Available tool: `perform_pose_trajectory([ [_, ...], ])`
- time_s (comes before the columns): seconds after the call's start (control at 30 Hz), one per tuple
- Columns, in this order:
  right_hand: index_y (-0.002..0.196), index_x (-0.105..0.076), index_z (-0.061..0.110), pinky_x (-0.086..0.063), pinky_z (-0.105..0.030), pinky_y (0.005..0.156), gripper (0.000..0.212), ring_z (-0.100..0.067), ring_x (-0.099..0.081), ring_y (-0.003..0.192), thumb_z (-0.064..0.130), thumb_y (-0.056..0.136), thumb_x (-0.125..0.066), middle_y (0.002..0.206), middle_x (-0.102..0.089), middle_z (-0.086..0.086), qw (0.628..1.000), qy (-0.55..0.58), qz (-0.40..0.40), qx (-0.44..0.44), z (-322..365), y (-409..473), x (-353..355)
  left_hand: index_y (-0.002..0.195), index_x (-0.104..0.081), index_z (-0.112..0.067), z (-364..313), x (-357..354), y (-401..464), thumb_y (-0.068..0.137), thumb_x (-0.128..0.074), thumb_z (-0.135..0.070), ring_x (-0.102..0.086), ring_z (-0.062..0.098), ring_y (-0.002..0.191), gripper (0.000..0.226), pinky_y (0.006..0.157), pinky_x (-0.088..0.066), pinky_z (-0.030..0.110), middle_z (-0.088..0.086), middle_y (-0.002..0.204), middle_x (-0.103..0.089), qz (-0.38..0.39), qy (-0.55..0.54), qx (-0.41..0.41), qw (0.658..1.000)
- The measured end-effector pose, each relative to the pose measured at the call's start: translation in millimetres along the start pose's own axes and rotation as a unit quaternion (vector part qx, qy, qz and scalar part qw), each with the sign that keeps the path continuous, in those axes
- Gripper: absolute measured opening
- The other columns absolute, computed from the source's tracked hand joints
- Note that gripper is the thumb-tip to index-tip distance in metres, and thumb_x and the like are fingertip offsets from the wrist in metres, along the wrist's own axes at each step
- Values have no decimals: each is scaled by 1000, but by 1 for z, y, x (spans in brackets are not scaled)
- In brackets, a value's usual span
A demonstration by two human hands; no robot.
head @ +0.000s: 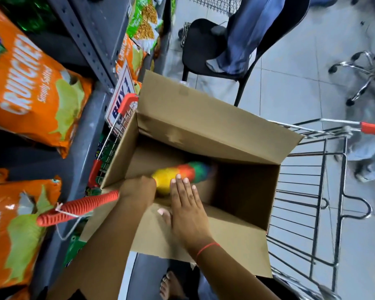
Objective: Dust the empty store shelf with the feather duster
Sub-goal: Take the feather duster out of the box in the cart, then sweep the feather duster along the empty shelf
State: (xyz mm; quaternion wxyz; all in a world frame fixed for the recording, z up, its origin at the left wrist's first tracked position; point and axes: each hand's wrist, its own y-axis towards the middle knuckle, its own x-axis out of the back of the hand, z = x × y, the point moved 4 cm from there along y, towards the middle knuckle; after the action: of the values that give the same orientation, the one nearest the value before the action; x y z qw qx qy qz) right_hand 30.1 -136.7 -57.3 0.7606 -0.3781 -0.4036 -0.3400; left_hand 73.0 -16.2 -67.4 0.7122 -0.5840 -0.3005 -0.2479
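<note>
The feather duster (182, 174) has a rainbow head in yellow, orange, green and blue, and a ribbed orange handle (78, 207) with a string loop. Its head lies inside an open cardboard box (236, 148); the handle sticks out to the left over the box edge. My left hand (136, 188) is shut around the duster where handle meets head. Flat and with fingers extended, my right hand (186, 204) rests on the near flap of the box, its fingertips touching the yellow part of the head. The grey metal store shelf (82, 135) runs along the left.
The box sits in a wire shopping cart (312, 191) with orange trim. Orange snack bags (30, 83) fill the shelf at left, with green bags (143, 18) further back. A black chair (206, 53) with a seated person's legs and a chrome stool base (366, 74) stand on the tiled floor.
</note>
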Motion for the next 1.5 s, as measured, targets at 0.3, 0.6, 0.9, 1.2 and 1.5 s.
perform_pose_trajectory([
  [0.3, 130, -45, -1, -3, -33, 107, 71, -32, -43, 126, 44, 80, -65, 137, -46, -17, 993, -36, -110, -10, 15, -23, 63, 113, -59, -16, 13, 40, -71, 93, -42, -34, -63, 26, 104, 32, 80, -48, 31, 7, 115, -66, -24, -69, 14, 997],
  [0.6, 143, 5, 2, 1, -31, 107, 78, -17, 1, 141, 55, 90, -17, 137, -38, -3, 980, -45, -188, -35, 44, -59, 161, 116, -57, -9, 43, 130, -175, 91, -45, -22, -59, 27, 111, 31, 82, -47, 30, 11, 122, -61, -6, -155, 66, 986],
  [0.9, 131, -43, -2, -29, -50, 107, 70, -37, -45, 124, 36, 78, -71, 137, -46, -21, 960, -64, -271, 39, 87, -61, 301, 120, -53, -10, 75, 262, -303, 84, -49, -22, -54, 29, 118, 38, 90, -47, 35, 10, 130, -54, -86, -156, 111, 978],
  [1.2, 133, -38, -4, -21, -47, 109, 59, -38, -35, 131, 37, 91, -40, 139, -42, -24, 898, 43, -425, 104, 146, -65, 449, 100, -60, -11, 125, 384, -450, 86, -53, -40, -59, 31, 108, 33, 85, -48, 35, 14, 118, -62, -287, -161, 131, 935],
  [1.5, 143, -18, 5, -4, -40, 115, 63, -20, -5, 140, 44, 94, -24, 153, -13, -11, 848, 101, -485, 191, 230, -75, 558, 56, -55, -14, 178, 451, -606, 82, -60, -44, -58, 22, 59, 40, 51, -38, 27, 4, 61, -61, -532, -204, 160, 806],
])
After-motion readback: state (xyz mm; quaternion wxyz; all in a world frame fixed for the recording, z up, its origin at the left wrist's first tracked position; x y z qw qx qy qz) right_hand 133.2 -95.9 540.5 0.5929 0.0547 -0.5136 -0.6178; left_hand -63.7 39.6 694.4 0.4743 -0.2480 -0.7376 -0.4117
